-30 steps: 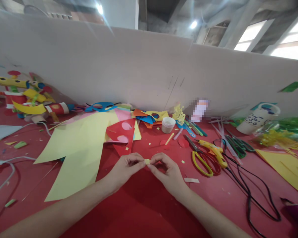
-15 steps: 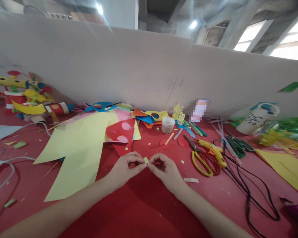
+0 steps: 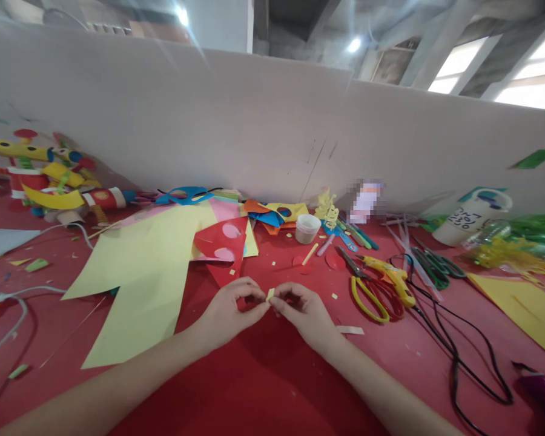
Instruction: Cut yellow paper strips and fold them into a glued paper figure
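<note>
Between my two hands, over the red table, is a small pale yellow paper piece (image 3: 270, 293). My left hand (image 3: 233, 309) pinches its left side with thumb and forefinger. The fingertips of my right hand (image 3: 303, 312) pinch it from the right, almost touching those of the left. Beyond my left hand lies a red sheet with oval holes (image 3: 222, 242), over pink paper. Large pale yellow sheets (image 3: 149, 272) spread out to the left of it.
Yellow-handled scissors (image 3: 367, 297) and a yellow glue gun (image 3: 390, 278) with a black cable lie at right. A white cup (image 3: 307, 229) stands behind my hands. Paper toys (image 3: 27, 175) stand at far left, a white container (image 3: 470, 218) at back right, before a pale partition (image 3: 209, 121).
The small yellow piece has shifted slightly right and turned between my fingertips, showing a narrower shape. My right fingers have closed in a little more over it.
</note>
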The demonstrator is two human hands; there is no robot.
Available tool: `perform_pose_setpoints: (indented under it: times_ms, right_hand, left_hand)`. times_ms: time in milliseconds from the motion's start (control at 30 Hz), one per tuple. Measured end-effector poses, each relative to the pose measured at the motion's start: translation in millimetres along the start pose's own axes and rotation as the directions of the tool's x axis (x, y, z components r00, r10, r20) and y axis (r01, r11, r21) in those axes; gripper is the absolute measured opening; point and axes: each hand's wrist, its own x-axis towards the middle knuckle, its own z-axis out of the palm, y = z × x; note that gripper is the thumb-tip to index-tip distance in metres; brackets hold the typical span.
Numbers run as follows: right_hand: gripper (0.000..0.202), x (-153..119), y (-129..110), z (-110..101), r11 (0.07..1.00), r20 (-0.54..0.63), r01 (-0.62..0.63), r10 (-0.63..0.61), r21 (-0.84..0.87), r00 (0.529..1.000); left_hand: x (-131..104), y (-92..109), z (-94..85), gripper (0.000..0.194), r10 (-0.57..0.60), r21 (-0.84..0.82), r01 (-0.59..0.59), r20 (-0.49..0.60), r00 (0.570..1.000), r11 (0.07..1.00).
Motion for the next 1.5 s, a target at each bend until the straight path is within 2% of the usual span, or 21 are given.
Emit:
perform_pose_setpoints:
  times_ms: [133,267,400,500,567,667,767,867,933,1000,1033,1100,1167,1200,1233,1300,1400,1500]
  right_hand:
    - [0.014,1.9,2.0,-2.2,1.0,-0.044,-0.016,0.016,-0.006,0.999]
    - [0.013,2.1,1.7,-2.2,0.999,-0.042,-0.002,0.0,-0.041,0.999]
    - [0.011,0.8,-1.2,-1.9,0.995,-0.045,0.003,-0.007,-0.095,0.999]
    - [0.012,0.8,-1.3,-2.1,0.995,-0.042,-0.003,-0.001,-0.102,0.999]
    - [0.012,1.3,0.0,-1.9,0.997,-0.04,-0.004,0.001,-0.08,0.999]
    - [0.015,1.8,1.6,-0.8,0.999,0.008,-0.037,0.037,0.029,0.999]
    - [0.018,1.1,0.5,0.8,0.983,0.091,-0.087,0.073,0.163,0.993]
    - [0.019,-0.1,-2.6,1.3,0.964,0.128,-0.123,0.094,0.236,0.987]
    - [0.019,-0.4,-4.0,0.7,0.959,0.129,-0.131,0.101,0.251,0.986]
    - [0.019,-0.2,-4.4,-0.5,0.961,0.125,-0.125,0.096,0.246,0.988]
    - [0.019,0.1,-4.2,-1.1,0.964,0.122,-0.12,0.093,0.239,0.988]
    - [0.019,0.6,-3.6,-2.1,0.971,0.115,-0.112,0.088,0.212,0.989]
    - [0.018,1.2,-3.0,-2.5,0.981,0.109,-0.103,0.085,0.166,0.99]
    - [0.018,1.4,-2.7,-2.5,0.985,0.106,-0.097,0.082,0.141,0.991]
    - [0.017,1.5,-2.3,-2.3,0.989,0.103,-0.09,0.078,0.117,0.992]
    - [0.016,1.8,-1.4,-1.6,0.994,0.087,-0.076,0.068,0.084,0.994]
    - [0.017,2.2,0.4,-0.8,0.996,0.047,-0.051,0.047,0.074,0.998]
    - [0.019,2.8,1.9,-1.4,0.996,0.026,-0.034,0.033,0.079,0.999]
  left_hand:
    - [0.1,-2.4,1.0,0.007,-0.027,-0.016,0.028,0.037,0.999,0.999]
    - [-1.0,-5.8,1.6,0.015,0.006,0.016,-0.006,0.009,1.0,1.0]
    - [-2.1,-8.2,2.0,0.013,0.105,0.117,-0.102,-0.025,0.994,0.988]
    - [-2.1,-7.9,0.6,0.012,0.281,0.266,-0.257,-0.053,0.958,0.929]
    - [-2.3,-6.8,-1.7,0.012,0.44,0.411,-0.396,-0.013,0.898,0.821]
    - [-4.6,-4.4,-6.6,0.014,0.616,0.635,-0.544,0.134,0.776,0.548]
    - [-9.5,-2.1,-11.7,0.018,0.695,0.773,-0.56,0.227,0.682,0.297]
    - [-13.2,-1.4,-14.8,0.02,0.728,0.815,-0.545,0.251,0.638,0.197]
    - [-13.3,-1.8,-14.7,0.021,0.732,0.81,-0.544,0.232,0.64,0.219]
    - [-11.5,-1.9,-12.6,0.022,0.717,0.753,-0.556,0.166,0.677,0.351]
    - [-10.1,-1.6,-11.1,0.022,0.683,0.694,-0.551,0.116,0.721,0.463]
    - [-6.9,-0.5,-7.7,0.024,0.525,0.502,-0.459,0.012,0.851,0.733]
    - [-3.8,0.4,-4.7,0.024,0.272,0.255,-0.255,-0.033,0.962,0.933]
    - [-2.5,0.3,-3.5,0.022,0.155,0.142,-0.149,-0.031,0.987,0.979]
    - [-1.3,0.0,-2.7,0.02,0.064,0.048,-0.063,-0.016,0.998,0.997]
    - [0.7,-1.2,-2.2,0.016,-0.041,-0.077,0.042,0.011,0.999,0.996]
    - [2.7,-2.1,-2.8,0.012,-0.099,-0.174,0.104,0.036,0.994,0.979]
    - [4.0,-1.6,-3.3,0.01,-0.103,-0.254,0.117,0.065,0.992,0.96]
